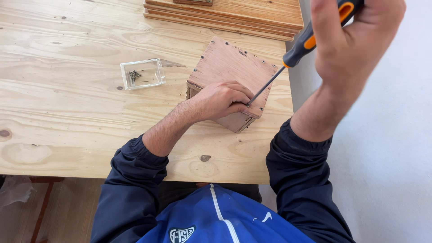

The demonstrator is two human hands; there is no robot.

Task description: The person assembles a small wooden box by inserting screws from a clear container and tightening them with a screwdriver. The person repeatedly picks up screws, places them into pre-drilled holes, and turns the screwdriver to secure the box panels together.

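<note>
A small wooden box with screws along its top edges sits near the right edge of the plywood table. My left hand rests on the box's near corner, fingers pinched around something small at the screwdriver's tip. My right hand is raised above and to the right, gripping a screwdriver with a black and orange handle. Its shaft slants down to the box's near right corner, beside my left fingers.
A clear square plastic dish with several screws in it lies left of the box. A stack of wooden boards lies at the far edge. The table ends just right of the box, over a pale floor.
</note>
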